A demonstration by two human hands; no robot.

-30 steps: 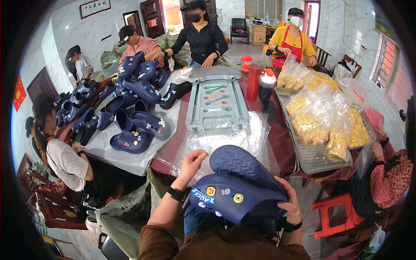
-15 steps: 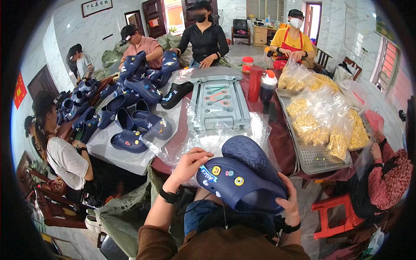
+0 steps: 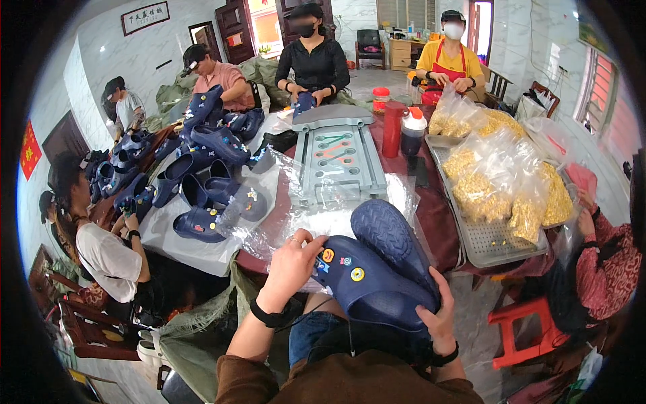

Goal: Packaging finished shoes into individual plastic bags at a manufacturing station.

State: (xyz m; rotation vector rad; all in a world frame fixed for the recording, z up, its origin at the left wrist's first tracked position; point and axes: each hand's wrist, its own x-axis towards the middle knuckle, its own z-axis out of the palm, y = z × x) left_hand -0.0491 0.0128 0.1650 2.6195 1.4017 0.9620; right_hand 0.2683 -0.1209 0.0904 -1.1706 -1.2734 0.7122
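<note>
In front of me is a pair of navy foam clogs. The nearer clog (image 3: 385, 291) shows its opening and carries several small charms, among them a round yellow-and-white one (image 3: 357, 274). Behind it the second clog (image 3: 390, 232) turns its ridged sole up. My right hand (image 3: 441, 311) is closed around the heel side of the pair, thumb on the nearer clog's rim. My left hand (image 3: 293, 264) has its bent fingers closed at the nearer clog's toe, next to the charms, and partly covers a pale blue charm there.
Past the clogs lies crumpled clear plastic, then a grey folding stool (image 3: 342, 161). Navy clogs (image 3: 225, 145) are heaped at left. A metal tray (image 3: 501, 252) with bags of yellow pieces stands right, near a red bottle (image 3: 393, 129) and a red plastic stool (image 3: 528, 330). Several people work around the table.
The pair has turned slightly, and my left hand has shifted over the toe, covering more of the pale blue charm. Across the table, the person in black now handles a clog in front of them.
</note>
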